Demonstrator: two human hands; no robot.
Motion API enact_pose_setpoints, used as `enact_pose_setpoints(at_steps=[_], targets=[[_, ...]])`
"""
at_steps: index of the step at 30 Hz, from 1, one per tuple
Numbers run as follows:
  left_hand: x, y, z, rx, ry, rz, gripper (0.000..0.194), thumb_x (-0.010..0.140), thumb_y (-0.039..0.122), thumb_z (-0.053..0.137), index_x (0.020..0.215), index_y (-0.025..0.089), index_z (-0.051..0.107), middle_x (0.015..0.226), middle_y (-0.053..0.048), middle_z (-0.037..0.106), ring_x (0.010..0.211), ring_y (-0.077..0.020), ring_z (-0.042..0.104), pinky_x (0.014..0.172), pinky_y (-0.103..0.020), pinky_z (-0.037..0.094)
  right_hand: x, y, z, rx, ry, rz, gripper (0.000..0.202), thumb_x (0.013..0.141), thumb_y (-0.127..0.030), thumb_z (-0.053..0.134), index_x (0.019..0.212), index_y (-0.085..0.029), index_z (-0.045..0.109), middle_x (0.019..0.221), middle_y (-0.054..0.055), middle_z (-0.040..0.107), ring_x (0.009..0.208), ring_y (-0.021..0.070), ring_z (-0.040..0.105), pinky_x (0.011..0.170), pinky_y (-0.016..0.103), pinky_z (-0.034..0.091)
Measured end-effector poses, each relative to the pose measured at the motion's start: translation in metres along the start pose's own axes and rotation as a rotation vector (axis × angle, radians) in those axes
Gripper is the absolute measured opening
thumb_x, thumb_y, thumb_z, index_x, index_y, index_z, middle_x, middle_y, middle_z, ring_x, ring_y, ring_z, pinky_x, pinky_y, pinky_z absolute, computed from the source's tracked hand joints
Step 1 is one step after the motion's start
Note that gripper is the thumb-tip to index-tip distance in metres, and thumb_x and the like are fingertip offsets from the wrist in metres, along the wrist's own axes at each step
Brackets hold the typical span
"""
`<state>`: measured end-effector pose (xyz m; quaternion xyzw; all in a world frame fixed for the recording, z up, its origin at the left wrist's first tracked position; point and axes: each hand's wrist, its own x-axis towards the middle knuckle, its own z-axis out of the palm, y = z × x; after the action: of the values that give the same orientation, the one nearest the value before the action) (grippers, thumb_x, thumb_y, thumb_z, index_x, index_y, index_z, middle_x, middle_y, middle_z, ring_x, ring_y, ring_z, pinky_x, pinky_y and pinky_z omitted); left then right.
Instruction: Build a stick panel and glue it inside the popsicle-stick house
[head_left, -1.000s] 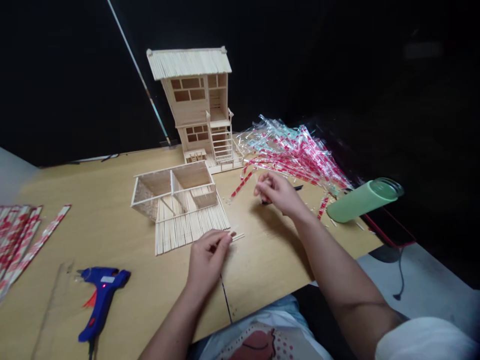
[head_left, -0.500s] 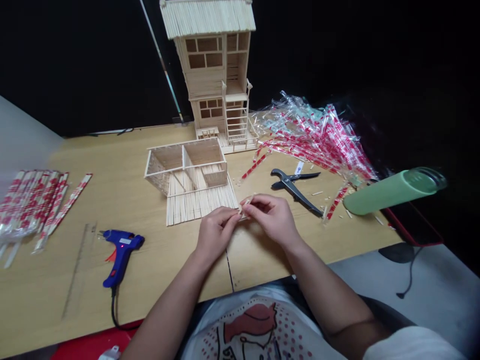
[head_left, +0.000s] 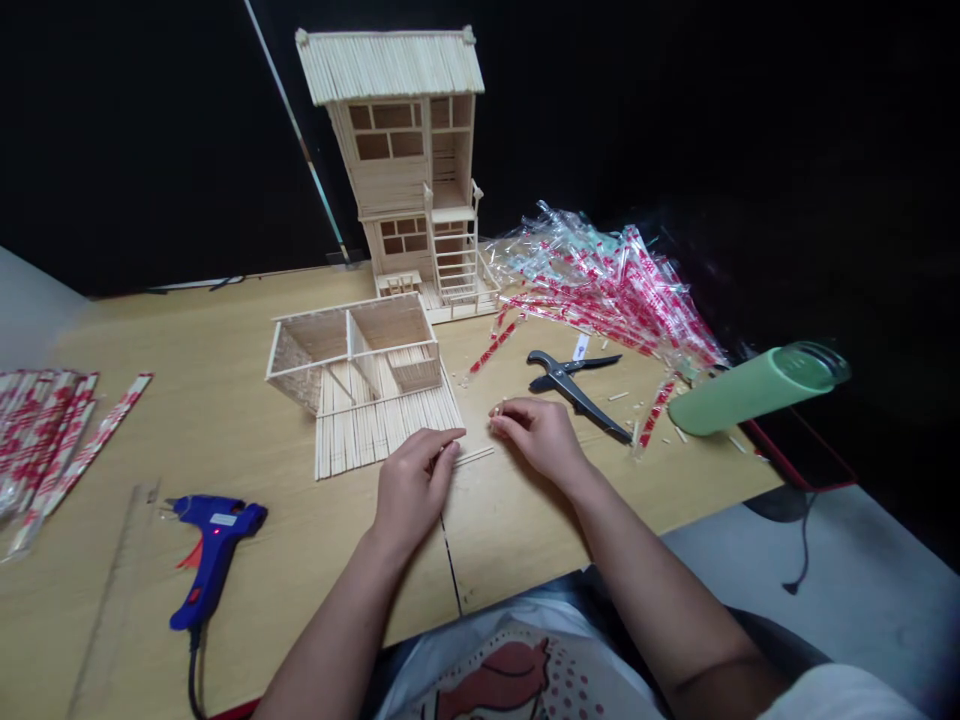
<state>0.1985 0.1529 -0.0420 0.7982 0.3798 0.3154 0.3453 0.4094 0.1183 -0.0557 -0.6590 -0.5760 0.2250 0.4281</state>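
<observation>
My right hand [head_left: 546, 442] pinches a short piece of wooden stick [head_left: 498, 411] between thumb and fingertips, just above the table. Across a small gap, my left hand [head_left: 414, 487] rests near the front corner of a small stick-built house base [head_left: 390, 422]. Its index finger is stretched out, the thumb is slightly apart, and nothing shows between them. Two thin wooden sticks [head_left: 475, 456] lie on the table beside the left thumb. The base has low walls, an inner divider and a slatted floor reaching towards me.
Behind stands a tall stick house [head_left: 397, 150] with a ladder. A blue glue gun [head_left: 214, 545] with a cord and a clear ruler [head_left: 112, 590] lie left, near wrapped chopsticks [head_left: 45, 430]. Cutters [head_left: 577, 390], torn wrappers [head_left: 615, 290], a green bottle [head_left: 750, 390] and a phone [head_left: 810, 450] are right.
My hands, together before, have moved apart. The right hand keeps the small stick piece while the left has drawn away to the left, and the two thin sticks now show between them.
</observation>
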Motion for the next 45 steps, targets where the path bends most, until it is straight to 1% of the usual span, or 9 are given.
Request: enact_pose_setpoints(at_steps=[3, 10, 15, 22, 30, 34, 38, 42, 45], targets=[[0.001, -0.003, 0.001, -0.009, 0.015, 0.006, 0.022, 0.097, 0.027, 0.054, 0.108, 0.022, 0.073, 0.097, -0.005, 0.073, 0.084, -0.0165, 0.065, 0.076, -0.029, 0.049, -0.002, -0.008, -0.001, 0.059, 0.004, 0.024, 0.008, 0.083, -0.021, 0.068, 0.076, -0.019, 0.074, 0.081, 0.005, 0.076, 0.076, 0.0200, 0.069, 0.072, 0.032, 0.050], [0.001, 0.004, 0.001, -0.253, -0.068, -0.030, 0.020, 0.094, 0.031, 0.060, 0.102, 0.021, 0.076, 0.093, -0.006, 0.075, 0.082, -0.0163, 0.067, 0.072, -0.028, 0.050, -0.015, -0.045, 0.004, 0.778, -0.102, 0.269, 0.025, 0.070, -0.039, 0.083, 0.079, -0.017, 0.074, 0.073, 0.003, 0.073, 0.063, 0.0165, 0.068, 0.063, 0.029, 0.057], [0.002, 0.006, -0.001, -0.340, -0.092, -0.034, 0.020, 0.093, 0.033, 0.063, 0.088, 0.022, 0.078, 0.085, -0.004, 0.076, 0.078, -0.0161, 0.068, 0.073, -0.028, 0.049, -0.018, -0.059, 0.007, 0.823, -0.080, 0.258, 0.025, 0.066, -0.036, 0.087, 0.075, -0.017, 0.075, 0.071, 0.002, 0.072, 0.061, 0.0136, 0.067, 0.062, 0.025, 0.056], [0.003, 0.007, -0.006, -0.349, -0.110, 0.064, 0.019, 0.095, 0.027, 0.059, 0.100, 0.023, 0.077, 0.093, -0.005, 0.077, 0.085, -0.0155, 0.070, 0.076, -0.026, 0.051, -0.014, -0.054, 0.006, 0.872, -0.031, 0.300, 0.027, 0.067, -0.037, 0.087, 0.081, -0.017, 0.076, 0.068, 0.003, 0.073, 0.058, 0.0140, 0.067, 0.061, 0.026, 0.058], [0.000, 0.007, -0.008, -0.379, -0.051, 0.205, 0.017, 0.094, 0.021, 0.060, 0.085, 0.019, 0.074, 0.081, -0.004, 0.075, 0.074, -0.0131, 0.067, 0.069, -0.024, 0.049, -0.013, -0.057, 0.007, 1.061, -0.157, 0.445, 0.030, 0.063, -0.040, 0.090, 0.076, -0.017, 0.076, 0.059, 0.001, 0.071, 0.049, 0.0093, 0.063, 0.051, 0.018, 0.053], [0.000, 0.008, -0.008, -0.366, -0.052, 0.200, 0.017, 0.095, 0.021, 0.059, 0.086, 0.020, 0.074, 0.082, -0.003, 0.075, 0.076, -0.0132, 0.067, 0.071, -0.024, 0.049, -0.014, -0.059, 0.005, 1.006, -0.138, 0.402, 0.029, 0.065, -0.039, 0.089, 0.078, -0.017, 0.075, 0.061, 0.001, 0.071, 0.051, 0.0102, 0.064, 0.053, 0.020, 0.055], [-0.001, 0.008, -0.007, -0.348, -0.077, 0.088, 0.016, 0.094, 0.027, 0.061, 0.095, 0.020, 0.075, 0.088, -0.005, 0.075, 0.080, -0.0154, 0.067, 0.071, -0.026, 0.048, -0.014, -0.061, 0.005, 0.855, -0.083, 0.290, 0.026, 0.068, -0.036, 0.087, 0.081, -0.017, 0.076, 0.068, 0.003, 0.074, 0.060, 0.0148, 0.069, 0.062, 0.026, 0.059], [-0.002, 0.008, -0.005, -0.315, -0.052, -0.018, 0.021, 0.093, 0.034, 0.062, 0.087, 0.019, 0.076, 0.079, -0.004, 0.072, 0.071, -0.0150, 0.063, 0.065, -0.026, 0.045, -0.015, -0.062, 0.009, 0.744, -0.078, 0.212, 0.025, 0.073, -0.040, 0.082, 0.079, -0.017, 0.074, 0.076, 0.004, 0.074, 0.066, 0.0180, 0.070, 0.066, 0.031, 0.060], [-0.001, 0.004, -0.005, -0.280, -0.021, -0.084, 0.024, 0.092, 0.037, 0.063, 0.082, 0.018, 0.074, 0.073, -0.003, 0.070, 0.066, -0.0147, 0.060, 0.061, -0.026, 0.043, -0.011, -0.051, -0.002, 0.451, -0.132, 0.052, 0.023, 0.077, -0.037, 0.079, 0.090, -0.018, 0.075, 0.093, 0.008, 0.075, 0.086, 0.0222, 0.072, 0.082, 0.037, 0.059]])
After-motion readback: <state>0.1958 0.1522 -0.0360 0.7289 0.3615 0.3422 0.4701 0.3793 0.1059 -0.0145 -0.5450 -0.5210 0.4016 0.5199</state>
